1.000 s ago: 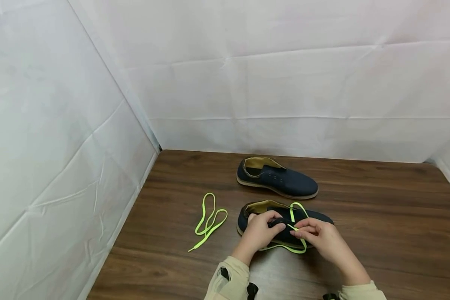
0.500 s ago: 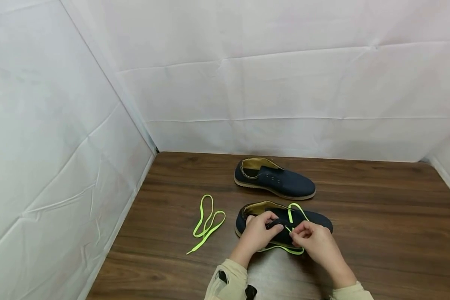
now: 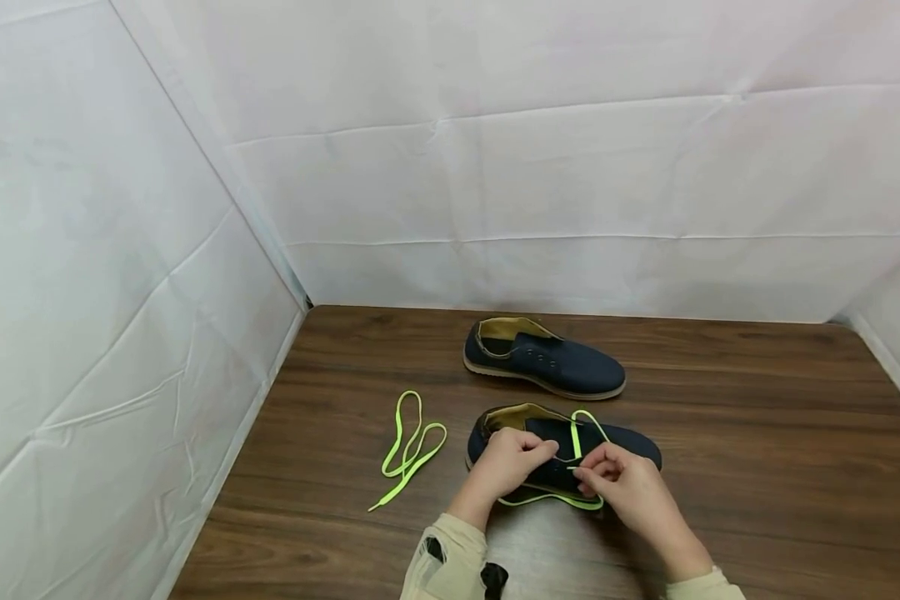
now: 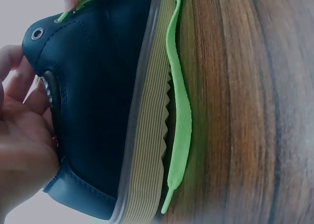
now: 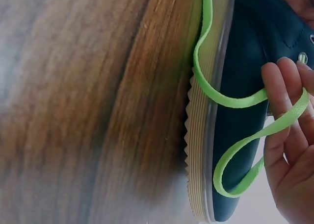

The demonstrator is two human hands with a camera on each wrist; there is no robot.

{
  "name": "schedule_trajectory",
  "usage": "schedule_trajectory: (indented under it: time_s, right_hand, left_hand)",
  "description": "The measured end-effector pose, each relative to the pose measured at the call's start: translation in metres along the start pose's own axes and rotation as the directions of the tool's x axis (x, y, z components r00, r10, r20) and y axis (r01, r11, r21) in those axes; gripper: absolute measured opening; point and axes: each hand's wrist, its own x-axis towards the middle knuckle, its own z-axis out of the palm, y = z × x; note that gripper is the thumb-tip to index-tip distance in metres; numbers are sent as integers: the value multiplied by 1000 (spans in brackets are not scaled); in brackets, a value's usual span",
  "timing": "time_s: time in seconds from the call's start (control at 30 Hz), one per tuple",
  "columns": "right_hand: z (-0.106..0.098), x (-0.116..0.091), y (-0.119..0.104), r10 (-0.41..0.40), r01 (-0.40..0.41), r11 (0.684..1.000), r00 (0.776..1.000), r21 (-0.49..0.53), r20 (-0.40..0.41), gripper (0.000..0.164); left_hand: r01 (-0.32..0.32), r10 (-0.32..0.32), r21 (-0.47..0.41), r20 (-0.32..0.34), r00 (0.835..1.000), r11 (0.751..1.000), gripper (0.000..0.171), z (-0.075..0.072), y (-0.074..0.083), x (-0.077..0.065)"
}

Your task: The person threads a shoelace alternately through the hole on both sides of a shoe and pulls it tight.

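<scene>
A navy shoe point(image 3: 628, 442) with a tan lining lies nearer me, toe to the right. Its neon green shoelace point(image 3: 576, 438) crosses the front and trails along the near side of the sole. My left hand point(image 3: 501, 463) grips the eyelet flap at the shoe's opening; in the left wrist view its fingers point(image 4: 22, 82) reach behind that edge. An eyelet point(image 4: 38, 34) shows bare there, with lace emerging from the neighbouring one. My right hand point(image 3: 633, 490) pinches the lace beside the flap. In the right wrist view a lace loop point(image 5: 230, 160) hangs from these fingers.
Behind stands a matching navy shoe point(image 3: 570, 365) without a lace. A second neon green shoelace point(image 3: 412, 450) lies loosely looped to the left on the brown wooden table point(image 3: 757, 400). White cloth walls point(image 3: 570, 167) border the table at the back and sides.
My right hand has shifted slightly left with the lace, closer to my left hand. The left thumb and fingers have moved on the flap, and the lace end now shows between both hands.
</scene>
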Motion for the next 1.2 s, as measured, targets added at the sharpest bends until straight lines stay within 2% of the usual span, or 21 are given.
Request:
schedule_trajectory:
  time_s: [0.17, 0.3, 0.4, 0.5, 0.57, 0.63, 0.77, 0.83, 0.9, 0.97, 1.0, 1.07, 1.13, 1.2]
  right_hand:
    - [7, -3, -1, -16, 15, 999, 999, -29, -43, 12]
    - [10, -3, -2, -35, 39, 998, 997, 56, -67, 12]
    - [9, -2, 0, -66, 70, 994, 996, 84, -54, 20]
    - [8, -1, 1, -91, 92, 995, 995, 32, -32, 32]
    - [8, -1, 2, -92, 92, 996, 995, -23, -29, 33]
    - [8, -1, 1, -87, 85, 995, 996, -53, -29, 28]
    - [10, 0, 0, -76, 72, 994, 996, -78, -44, 25]
    - [9, 0, -1, -86, 81, 992, 995, -97, -43, 30]
    - [5, 0, -2, -132, 124, 983, 990, -132, -52, 38]
    - [-2, 1, -1, -209, 192, 969, 972, -153, -106, 44]
    - [-7, 2, 1, -257, 233, 958, 956, -167, -140, 49]
    - [-21, 4, 8, -304, 265, 941, 935, -211, -181, 64]
    - [-33, 7, 18, -294, 247, 935, 941, -255, -166, 83]
    - [-40, 10, 31, -237, 206, 930, 969, -304, -68, 105]
  left_hand:
    - [1, 1, -34, 59, 998, 999, 42, -2, 1, 0]
    - [38, -34, -29, 110, 993, 999, 34, -3, 6, 1]
    - [69, -78, 62, 150, 986, 996, 24, -3, 12, 3]
    - [62, -103, 208, 190, 976, 976, 25, -1, 15, 5]
    - [49, -105, 270, 200, 974, 962, 24, 1, 16, 4]
    - [45, -103, 300, 182, 978, 953, 20, 3, 15, 3]
    - [59, -86, 255, 98, 992, 965, 17, 8, 14, 1]
    - [55, -67, 233, 47, 997, 971, 17, 10, 13, 1]
    - [45, -45, 206, -4, 999, 977, 16, 12, 11, 0]
    - [27, -19, 179, -44, 999, 984, 15, 14, 9, 0]
    - [25, -16, 154, -58, 998, 988, 14, 14, 8, 0]
    - [15, -8, 98, -77, 997, 995, 15, 13, 6, -1]
    - [16, -14, 19, -85, 996, 1000, 16, 10, 4, -1]
    - [27, -34, -79, -93, 995, 997, 17, 7, 2, -2]
